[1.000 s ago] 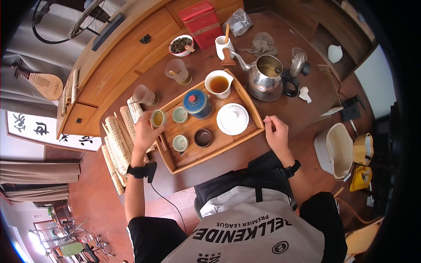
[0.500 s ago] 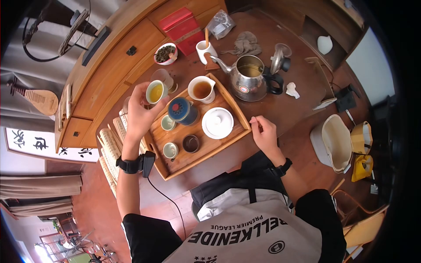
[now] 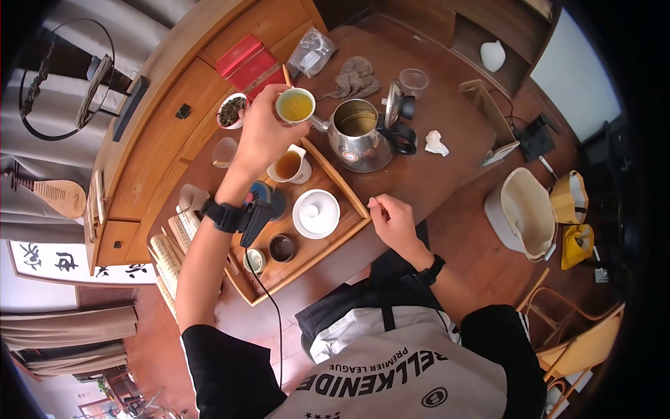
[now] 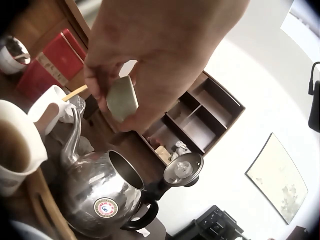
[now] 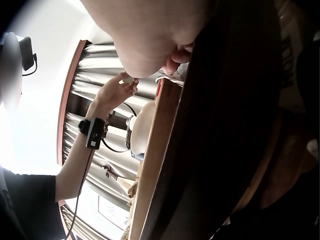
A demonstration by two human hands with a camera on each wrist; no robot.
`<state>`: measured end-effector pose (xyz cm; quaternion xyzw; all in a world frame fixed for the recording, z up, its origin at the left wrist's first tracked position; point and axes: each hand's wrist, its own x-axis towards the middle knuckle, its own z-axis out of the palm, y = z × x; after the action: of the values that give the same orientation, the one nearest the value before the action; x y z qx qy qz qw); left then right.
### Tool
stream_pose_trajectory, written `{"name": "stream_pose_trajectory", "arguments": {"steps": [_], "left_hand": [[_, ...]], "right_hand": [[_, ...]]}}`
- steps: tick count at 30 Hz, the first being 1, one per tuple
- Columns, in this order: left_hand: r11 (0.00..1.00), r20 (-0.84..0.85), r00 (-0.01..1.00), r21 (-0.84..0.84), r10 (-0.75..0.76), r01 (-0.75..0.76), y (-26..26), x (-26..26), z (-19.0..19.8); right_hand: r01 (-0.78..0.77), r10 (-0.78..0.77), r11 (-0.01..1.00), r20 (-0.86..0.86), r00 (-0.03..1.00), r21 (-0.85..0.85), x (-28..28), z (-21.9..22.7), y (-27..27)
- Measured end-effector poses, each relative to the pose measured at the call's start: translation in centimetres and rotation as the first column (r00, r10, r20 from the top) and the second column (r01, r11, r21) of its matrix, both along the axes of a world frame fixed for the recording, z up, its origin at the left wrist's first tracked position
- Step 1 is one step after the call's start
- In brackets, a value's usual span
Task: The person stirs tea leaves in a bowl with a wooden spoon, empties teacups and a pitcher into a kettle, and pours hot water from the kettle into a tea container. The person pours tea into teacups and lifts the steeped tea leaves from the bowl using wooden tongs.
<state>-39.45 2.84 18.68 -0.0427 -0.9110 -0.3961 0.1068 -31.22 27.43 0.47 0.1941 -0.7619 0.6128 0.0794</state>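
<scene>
My left hand pinches a small pale green teacup of yellow tea by its rim, upright, beside the spout of a steel kettle. The kettle's lid stands open. In the left wrist view the teacup shows from its side, between thumb and fingers. My right hand is idle at the right corner of the wooden tray, its fingers loosely curled. On the tray are a pitcher of amber tea, a white lidded bowl, a blue jar, a dark cup and a green cup.
Behind the left hand stand a red tin and a bowl of tea leaves. A grey cloth, a plastic bag and a crumpled tissue lie around the kettle. Bamboo scrolls lie left of the tray. A bin stands on the floor.
The left hand has lifted the teacup off the left side of the tray and carried it right and away, over to the kettle's spout. The right hand stays by the tray's corner.
</scene>
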Motion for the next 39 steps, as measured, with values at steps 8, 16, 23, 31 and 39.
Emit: {"name": "stream_pose_trajectory", "arguments": {"steps": [8, 16, 23, 31, 39], "left_hand": [[0.866, -0.175, 0.972, -0.498, -0.155, 0.049, 3.9, -1.7, 0.2], [0.553, -0.284, 0.868, -0.833, -0.408, -0.013, 6.2, -2.8, 2.7], [0.435, -0.25, 0.834, -0.9, -0.492, -0.013, 5.9, -2.2, 0.7], [0.943, -0.412, 0.91, -0.321, -0.053, -0.09, -0.5, 0.1, 4.1], [0.922, -0.329, 0.871, -0.004, 0.365, -0.387, -8.4, 14.7, 2.7]], "right_hand": [[0.008, -0.008, 1.0, 0.018, 1.0, -0.022, 0.1, 0.4, 0.0], [-0.001, 0.001, 1.0, 0.007, 1.0, -0.012, 0.0, 0.6, 0.0], [0.0, 0.001, 1.0, 0.023, 1.0, -0.002, 0.2, 0.3, -0.1], [0.038, -0.038, 0.999, -0.02, 0.999, -0.002, 0.2, 0.3, -0.4], [0.005, -0.006, 0.996, 0.013, 1.0, 0.086, 0.2, 0.3, -0.2]]}}
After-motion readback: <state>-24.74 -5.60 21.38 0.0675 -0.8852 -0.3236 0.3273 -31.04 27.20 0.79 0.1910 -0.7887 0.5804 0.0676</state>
